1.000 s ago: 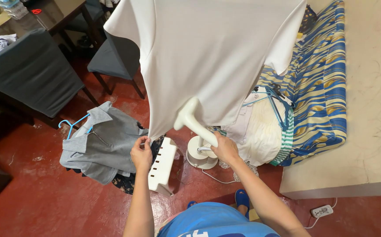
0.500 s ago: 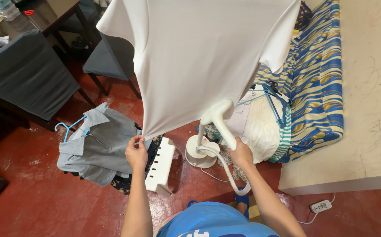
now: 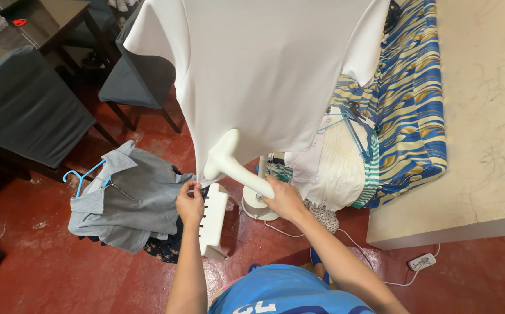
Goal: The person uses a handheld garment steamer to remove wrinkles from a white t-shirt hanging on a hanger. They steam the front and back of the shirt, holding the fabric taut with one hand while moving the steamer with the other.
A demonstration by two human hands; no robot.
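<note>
A white short-sleeved shirt (image 3: 264, 75) hangs upright in front of me. My left hand (image 3: 190, 203) pinches its lower left hem and holds the cloth taut. My right hand (image 3: 284, 199) grips the handle of a white garment steamer head (image 3: 229, 160), whose flat face presses against the lower left part of the shirt. The steamer's round white base (image 3: 252, 206) stands on the red floor just behind my right hand, partly hidden by it.
A grey shirt on a blue hanger (image 3: 127, 197) lies on a pile at the left. A white slotted stand (image 3: 213, 224) sits below my left hand. Folded clothes (image 3: 339, 168) and a blue-yellow striped mattress (image 3: 415, 110) are right; dark chairs (image 3: 26, 110) left; a power strip (image 3: 421, 261) on the floor.
My right hand has swept the steamer head from the shirt's lower right back to its lower left near the hem. My left hand stays on the hem.
</note>
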